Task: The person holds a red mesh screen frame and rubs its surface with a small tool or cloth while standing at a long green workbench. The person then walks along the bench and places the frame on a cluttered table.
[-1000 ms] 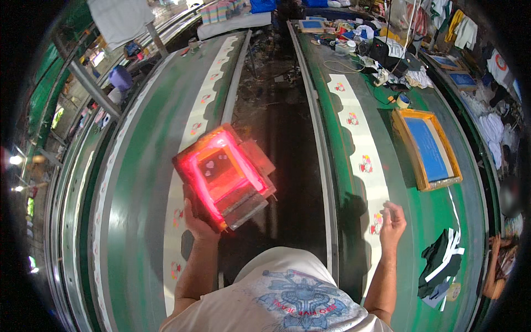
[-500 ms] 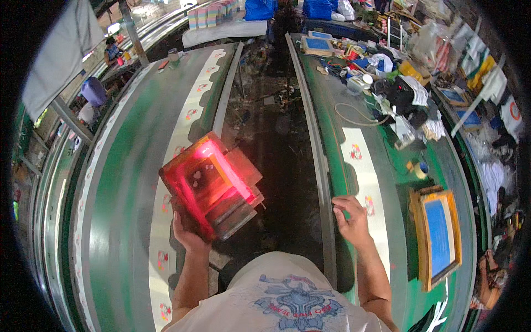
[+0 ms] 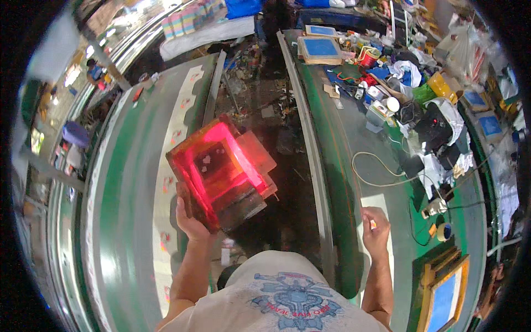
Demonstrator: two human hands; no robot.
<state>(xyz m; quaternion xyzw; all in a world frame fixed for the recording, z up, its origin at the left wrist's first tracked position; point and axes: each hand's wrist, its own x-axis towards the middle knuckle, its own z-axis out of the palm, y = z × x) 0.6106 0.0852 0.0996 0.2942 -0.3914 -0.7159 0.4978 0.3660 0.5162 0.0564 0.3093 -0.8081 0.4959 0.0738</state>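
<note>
My left hand grips the near left edge of a screen-printing frame, held tilted above the gap between two long tables. Pink-red ink colours the frame's inside, and small pale shapes show in its middle. Flat, stained pieces stick out past its right and lower sides; I cannot tell what they are. My right hand is loosely curled over a white printed strip on the right table, with nothing visible in it. Part of a print shows between thumb and forefinger. Another white strip with small prints runs along the left table.
The green-grey left table and right table flank a dark, littered gap. Cloths, tubs and a cable clutter the right table. Blue-meshed wooden frames stand near right; more lie at the far end.
The view has shifted forward along the tables, bringing the far clutter nearer. The frame has moved slightly right and turned a little in my left hand. My right hand has moved right and down.
</note>
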